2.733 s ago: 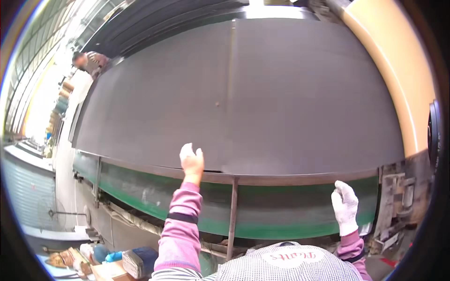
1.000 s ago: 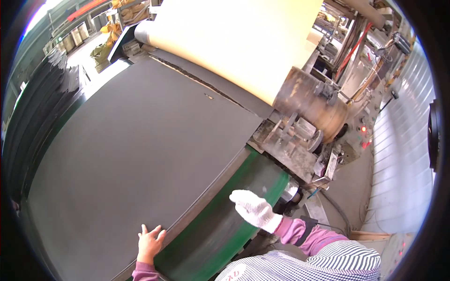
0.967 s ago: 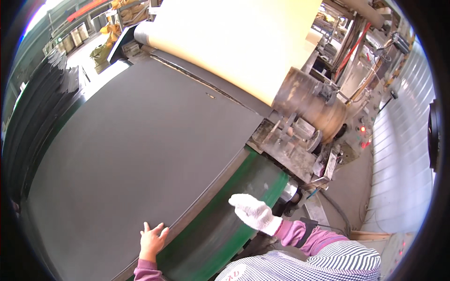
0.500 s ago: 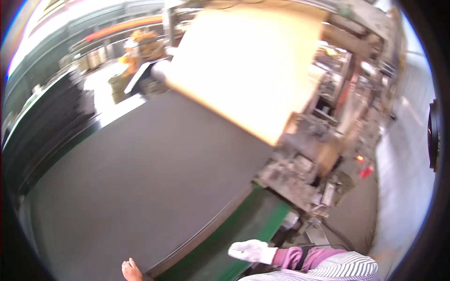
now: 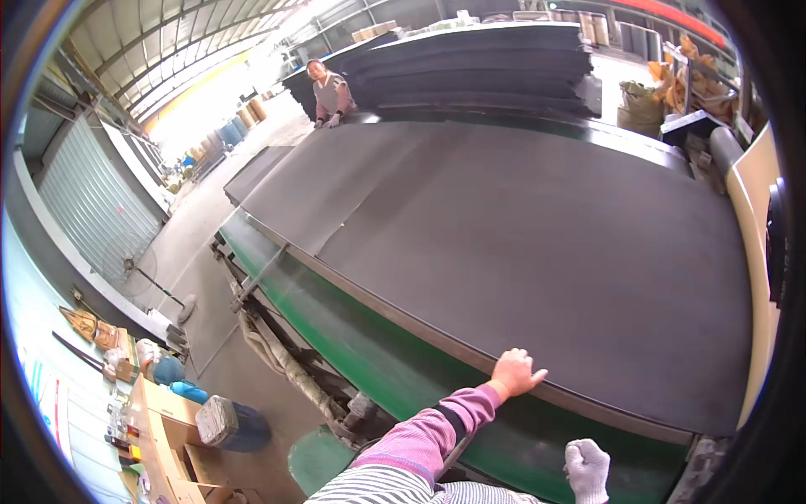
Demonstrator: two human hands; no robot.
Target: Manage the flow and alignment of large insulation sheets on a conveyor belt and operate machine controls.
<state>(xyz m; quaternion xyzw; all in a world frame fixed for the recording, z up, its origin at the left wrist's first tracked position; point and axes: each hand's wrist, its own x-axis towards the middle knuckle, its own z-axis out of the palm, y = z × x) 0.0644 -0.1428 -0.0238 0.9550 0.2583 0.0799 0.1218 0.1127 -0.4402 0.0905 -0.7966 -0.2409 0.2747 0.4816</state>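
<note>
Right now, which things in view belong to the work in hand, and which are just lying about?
Seemingly in the work:
- bare left hand, at the sheeting's near edge
- white-gloved right hand, off the sheeting
- matte dark grey flat sheeting
- long green-and-grey band below it

Seemingly lying about:
- dark blue container with pale top
- olive-green bulging sack
- light wooden desk

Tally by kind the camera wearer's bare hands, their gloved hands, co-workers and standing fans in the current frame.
Bare hand, left: 1
Gloved hand, right: 1
Co-worker: 1
Standing fan: 1
Total: 4
</note>
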